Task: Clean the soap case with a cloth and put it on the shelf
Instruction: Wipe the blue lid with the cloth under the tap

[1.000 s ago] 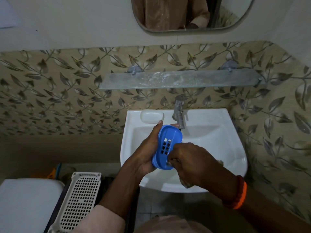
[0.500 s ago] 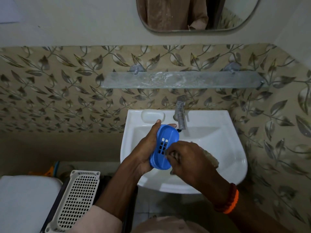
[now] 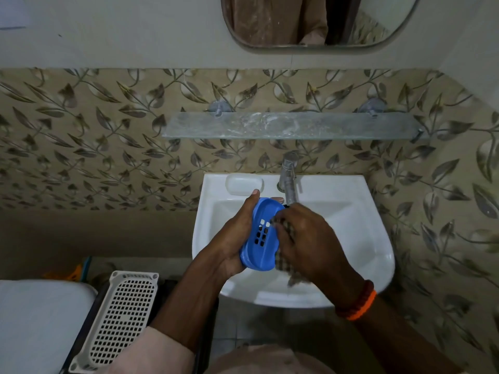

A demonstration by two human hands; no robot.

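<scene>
The left hand [image 3: 232,238] cups the blue soap case [image 3: 263,234] from behind, tilted on edge over the sink [image 3: 359,211]; the right hand [image 3: 310,238] presses a checked cloth [image 3: 286,255] against its slotted face, fingers closed on the fabric, though blur hides how much is bunched; wiping looks midway; the glass shelf [image 3: 291,125] above the tap [image 3: 288,176] is bare, so placing remains.

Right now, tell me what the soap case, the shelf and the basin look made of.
Soap case: blue moulded plastic by the look, smooth, with square drain holes punched through.
Shelf: probably frosted or smeared glass, translucent grey, held by two metal wall brackets.
Basin: likely glazed ceramic, glossy white with soft highlights along the rim.
</scene>
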